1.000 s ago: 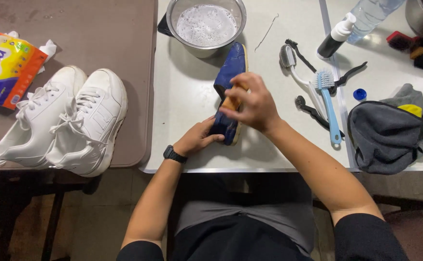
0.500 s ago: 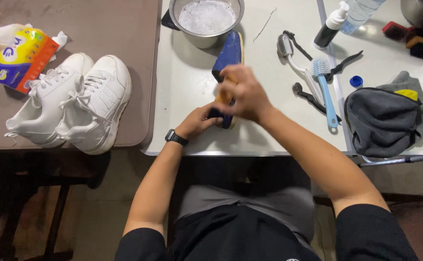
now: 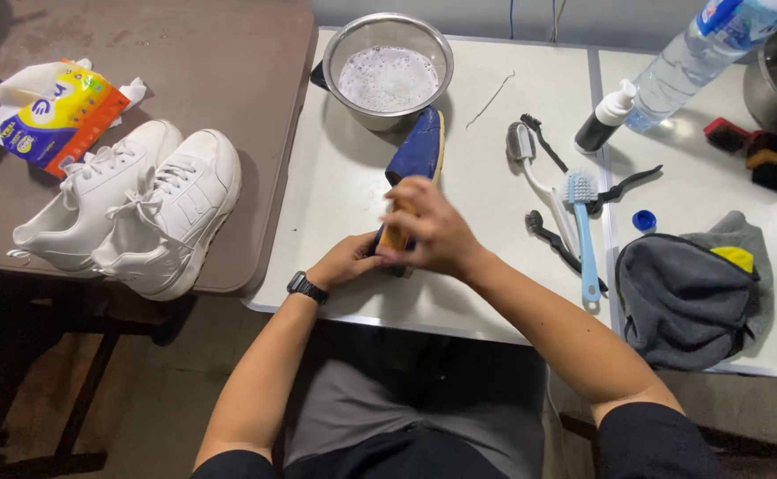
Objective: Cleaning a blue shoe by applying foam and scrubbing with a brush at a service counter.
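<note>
Right hand clenched on wooden brush over blue shoe; left hand gripping shoe's heel, below foamy steel bowl

Yellow-orange tissue pack, brown table's corner

Our right hand is covering most of the wooden brush and the near end of the blue shoe. The water bottle is getting cut off at the top edge.
</note>
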